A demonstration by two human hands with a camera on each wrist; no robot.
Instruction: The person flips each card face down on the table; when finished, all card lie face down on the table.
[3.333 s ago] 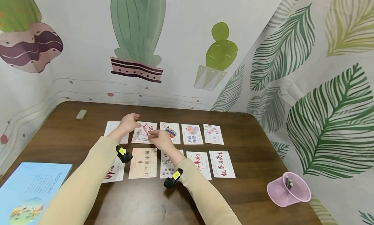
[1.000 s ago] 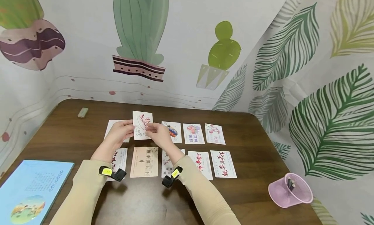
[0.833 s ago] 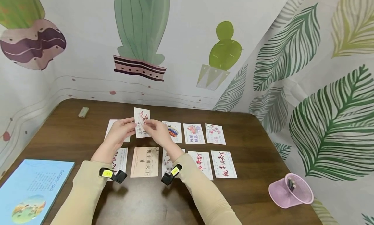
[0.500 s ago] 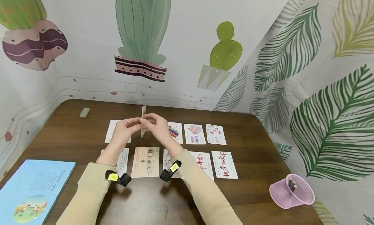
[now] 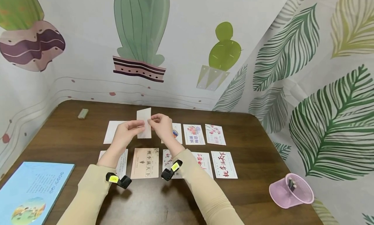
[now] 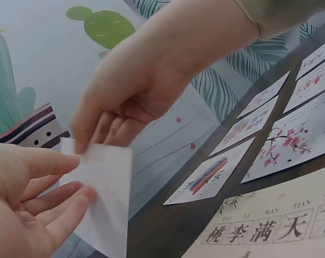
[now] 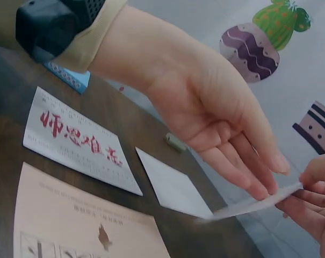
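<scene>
Above the back row of cards, both hands hold up one greeting card (image 5: 143, 114), whose plain white back faces the head camera. My left hand (image 5: 125, 132) pinches its left side between thumb and fingers. At the opposite edge my right hand (image 5: 164, 128) grips it with thumb and fingertips. The left wrist view has the blank side of the card (image 6: 106, 199) between the two hands; the right wrist view shows it nearly edge-on. Left of it on the table lies a white face-down card (image 5: 111, 132). A peach card (image 5: 145, 163) is in the front row.
Right of the hands lie a colourful card (image 5: 178, 134), a bouquet card (image 5: 194, 134) and a blossom card (image 5: 215, 134). Red-lettered cards, one a white card (image 5: 224, 165), lie in front. A blue book (image 5: 32, 189), a pink mesh pen cup (image 5: 281, 194) and a small pale block (image 5: 83, 113) stand around.
Both hands lifted the red-lettered card from the back row and turned it about its upright axis. It passed edge-on, and its white back now shows instead of the lettering.
</scene>
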